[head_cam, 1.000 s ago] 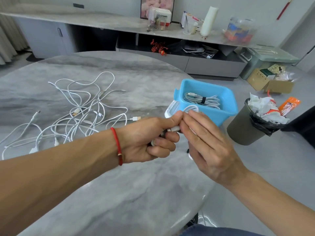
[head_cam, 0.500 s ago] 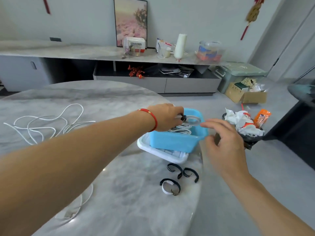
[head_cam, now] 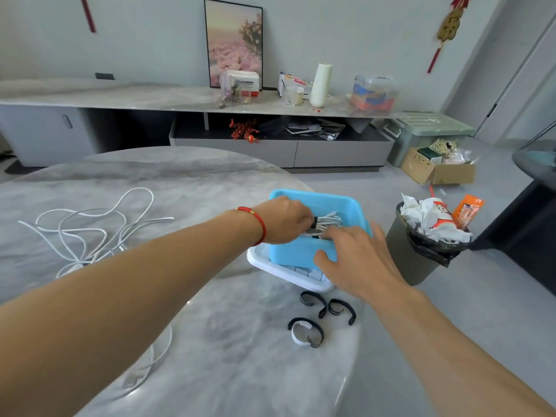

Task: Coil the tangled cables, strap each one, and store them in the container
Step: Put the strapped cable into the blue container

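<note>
The blue container sits tilted on a white lid near the table's right edge. My left hand, with a red string on its wrist, reaches into the container and holds a coiled white cable by its black strap. My right hand rests on the container's near rim, thumb on the outer wall and fingers over the edge. A tangle of loose white cables lies on the table at the left. Three black straps lie on the table in front of the container.
The round marble table ends just right of the container. A full bin stands on the floor close to that edge. A long sideboard with clutter runs along the far wall. A cardboard box sits on the floor.
My left hand carried the strapped coil from in front of me into the blue container. My right hand let go of the coil and came onto the container's near rim.
</note>
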Motion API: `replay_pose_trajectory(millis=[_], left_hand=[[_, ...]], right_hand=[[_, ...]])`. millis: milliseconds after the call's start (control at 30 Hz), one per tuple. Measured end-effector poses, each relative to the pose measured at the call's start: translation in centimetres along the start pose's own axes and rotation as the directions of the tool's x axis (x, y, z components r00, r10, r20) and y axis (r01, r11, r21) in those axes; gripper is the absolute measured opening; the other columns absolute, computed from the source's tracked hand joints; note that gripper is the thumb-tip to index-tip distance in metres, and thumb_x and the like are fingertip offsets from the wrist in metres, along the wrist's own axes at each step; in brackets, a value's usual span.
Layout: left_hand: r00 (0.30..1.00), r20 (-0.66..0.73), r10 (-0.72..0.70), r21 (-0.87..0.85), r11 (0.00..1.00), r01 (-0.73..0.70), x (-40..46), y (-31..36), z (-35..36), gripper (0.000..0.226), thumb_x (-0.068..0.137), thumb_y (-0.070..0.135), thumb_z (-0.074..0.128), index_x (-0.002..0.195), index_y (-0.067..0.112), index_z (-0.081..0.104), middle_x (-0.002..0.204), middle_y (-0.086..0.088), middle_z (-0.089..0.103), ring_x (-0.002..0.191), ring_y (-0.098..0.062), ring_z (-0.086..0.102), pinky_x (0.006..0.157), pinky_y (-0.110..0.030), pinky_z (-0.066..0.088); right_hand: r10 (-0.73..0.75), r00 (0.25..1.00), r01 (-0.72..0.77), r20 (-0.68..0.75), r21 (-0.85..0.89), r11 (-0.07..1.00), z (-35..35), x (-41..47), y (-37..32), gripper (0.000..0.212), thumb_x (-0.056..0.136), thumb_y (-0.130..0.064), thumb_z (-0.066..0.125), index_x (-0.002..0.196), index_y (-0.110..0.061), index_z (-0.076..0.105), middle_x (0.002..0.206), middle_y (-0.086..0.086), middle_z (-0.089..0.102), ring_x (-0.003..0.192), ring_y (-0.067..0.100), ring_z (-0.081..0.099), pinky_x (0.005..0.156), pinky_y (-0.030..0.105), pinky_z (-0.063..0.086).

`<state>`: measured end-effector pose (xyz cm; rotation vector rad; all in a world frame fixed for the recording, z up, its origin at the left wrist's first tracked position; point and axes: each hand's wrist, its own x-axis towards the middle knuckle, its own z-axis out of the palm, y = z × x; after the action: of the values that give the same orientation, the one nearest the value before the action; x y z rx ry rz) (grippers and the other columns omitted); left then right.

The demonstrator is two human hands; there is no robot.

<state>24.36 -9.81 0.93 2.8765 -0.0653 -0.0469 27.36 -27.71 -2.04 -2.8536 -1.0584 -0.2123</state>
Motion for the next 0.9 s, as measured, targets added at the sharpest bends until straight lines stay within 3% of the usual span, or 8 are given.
replay_pose_trajectory(millis=[133, 267, 467, 567, 667, 767, 833, 900], left_hand=[[0.935, -0.355, -0.004, -0.128, 0.991, -0.045, -6.4, -2.5, -0.2, 0.033, 0.094, 0.005, 0.049, 0.121, 0.013, 0.066, 0.115, -0.01, 0.067, 0.11, -0.029, 0.057, 0.095, -0.039, 0.042], [0.879, -0.45, -0.155, -0.159, 0.983, 0.092, -16.6, -7.9, -0.1, 0.029, 0.085, -0.004, 0.057, 0.105, 0.012, 0.072, 0.098, -0.003, 0.071, 0.095, -0.026, 0.064, 0.087, -0.034, 0.047], [0.952, -0.22, -0.212, -0.083, 0.977, 0.199, -26.2, -11.7, 1.5, 0.021, 0.091, 0.012, 0.059, 0.105, 0.018, 0.073, 0.107, 0.002, 0.071, 0.104, -0.021, 0.063, 0.096, -0.031, 0.044], [0.978, -0.121, -0.167, -0.087, 0.984, 0.157, -28.6, -12.2, 3.0, 0.03, 0.094, 0.02, 0.059, 0.124, 0.02, 0.065, 0.123, 0.002, 0.064, 0.117, -0.018, 0.056, 0.101, -0.024, 0.038], [0.995, -0.053, -0.089, -0.101, 0.991, 0.083, -29.8, -12.1, 4.4, 0.057, 0.086, 0.02, 0.063, 0.141, 0.017, 0.049, 0.138, 0.001, 0.053, 0.131, -0.016, 0.045, 0.111, -0.028, 0.034], [0.986, -0.129, -0.108, -0.185, 0.979, 0.083, -29.3, -11.6, 5.2, 0.066, 0.087, 0.034, 0.069, 0.144, 0.017, 0.041, 0.14, 0.0, 0.051, 0.13, -0.016, 0.046, 0.109, -0.024, 0.032], [0.955, -0.184, -0.232, -0.344, 0.926, 0.159, -28.0, -11.4, 4.8, 0.058, 0.088, 0.04, 0.07, 0.138, 0.023, 0.047, 0.134, 0.004, 0.057, 0.122, -0.013, 0.051, 0.098, -0.015, 0.033], [0.919, -0.22, -0.327, -0.463, 0.864, 0.196, -26.5, -11.5, 4.1, 0.037, 0.089, 0.041, 0.069, 0.123, 0.03, 0.057, 0.115, 0.009, 0.063, 0.106, -0.008, 0.055, 0.082, -0.006, 0.033]], right_hand=[[-0.15, 0.975, 0.169, -0.165, 0.112, 0.979, -1.5, 0.7, -4.0, 0.021, 0.093, -0.031, 0.058, 0.106, -0.021, 0.072, 0.102, -0.003, 0.073, 0.104, 0.024, 0.063, 0.107, 0.04, 0.034], [-0.443, 0.895, 0.411, 0.047, 0.295, 0.862, -0.8, 0.1, -11.2, 0.02, 0.093, -0.024, 0.058, 0.106, -0.024, 0.072, 0.102, -0.002, 0.074, 0.098, 0.023, 0.066, 0.088, 0.038, 0.051], [-0.705, 0.578, 0.648, 0.411, 0.293, 0.703, 3.8, -2.7, -21.1, 0.023, 0.09, -0.042, 0.07, 0.102, -0.023, 0.066, 0.101, -0.003, 0.066, 0.091, 0.021, 0.06, 0.07, 0.031, 0.041], [-0.715, 0.526, 0.687, 0.461, 0.266, 0.677, 4.8, -3.0, -23.4, 0.022, 0.092, -0.041, 0.07, 0.091, -0.024, 0.056, 0.1, 0.001, 0.064, 0.09, 0.025, 0.061, 0.068, 0.034, 0.039], [-0.709, 0.585, 0.625, 0.394, 0.339, 0.703, 3.4, -2.5, -23.1, 0.018, 0.094, -0.034, 0.068, 0.084, -0.023, 0.057, 0.089, -0.003, 0.062, 0.084, 0.021, 0.058, 0.071, 0.036, 0.044], [-0.63, 0.752, 0.461, 0.194, 0.528, 0.713, 0.4, -2.2, -22.1, 0.018, 0.092, -0.034, 0.069, 0.079, -0.023, 0.065, 0.084, -0.008, 0.064, 0.08, 0.013, 0.06, 0.076, 0.033, 0.049], [-0.485, 0.87, 0.263, 0.088, 0.749, 0.608, -1.7, -2.2, -21.6, 0.019, 0.087, -0.035, 0.068, 0.072, -0.025, 0.064, 0.085, -0.011, 0.067, 0.08, 0.006, 0.061, 0.078, 0.026, 0.046], [-0.398, 0.915, 0.085, 0.068, 0.931, 0.355, -3.4, -2.1, -21.4, 0.02, 0.087, -0.027, 0.061, 0.073, -0.012, 0.06, 0.1, -0.004, 0.074, 0.097, 0.007, 0.066, 0.092, 0.031, 0.046]])
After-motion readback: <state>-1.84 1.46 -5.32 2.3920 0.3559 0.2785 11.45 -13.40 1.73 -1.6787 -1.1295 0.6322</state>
